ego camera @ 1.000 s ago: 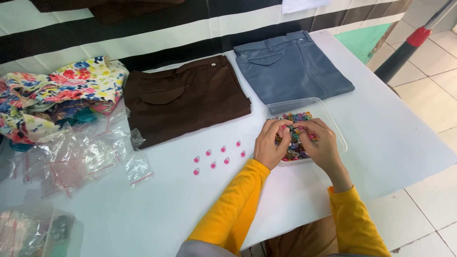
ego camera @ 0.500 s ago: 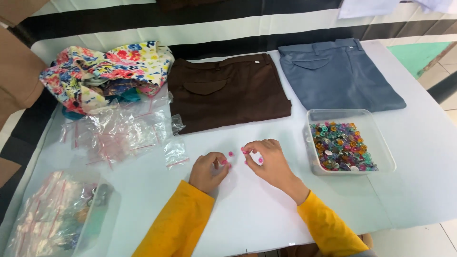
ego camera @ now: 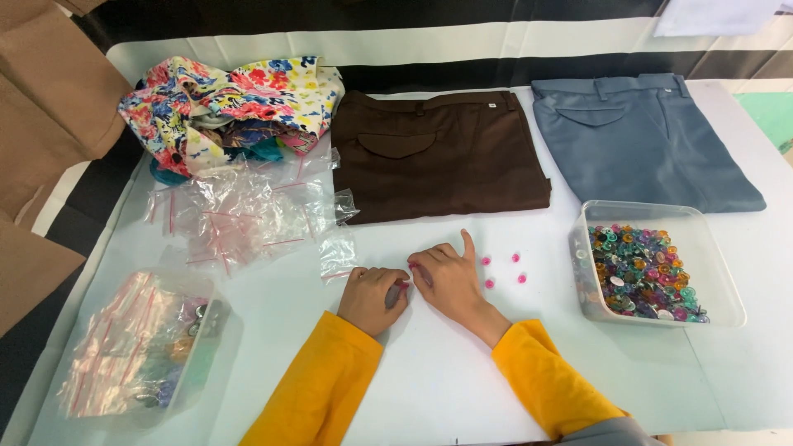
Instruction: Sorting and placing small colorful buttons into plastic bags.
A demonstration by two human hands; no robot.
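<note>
My left hand (ego camera: pixel 373 298) rests curled on the white table (ego camera: pixel 429 380), its fingertips closed around small pink buttons. My right hand (ego camera: pixel 446 279) lies just to its right, fingertips meeting the left hand's and pinching a pink button there, index finger lifted. Several loose pink buttons (ego camera: pixel 502 271) lie on the table just right of my right hand. A clear plastic box (ego camera: pixel 658 263) full of mixed coloured buttons stands further right. Both arms wear yellow sleeves.
Folded brown trousers (ego camera: pixel 442 155) and folded grey-blue trousers (ego camera: pixel 644 140) lie at the back. A floral cloth heap (ego camera: pixel 231 103) sits back left, small clear zip bags (ego camera: pixel 248 219) in front of it. A clear container (ego camera: pixel 144 347) with filled bags stands front left. Cardboard (ego camera: pixel 41 124) stands far left.
My hands left the button box and came to the table's middle by the pink buttons. The view has swung left, so the box now sits at the right.
</note>
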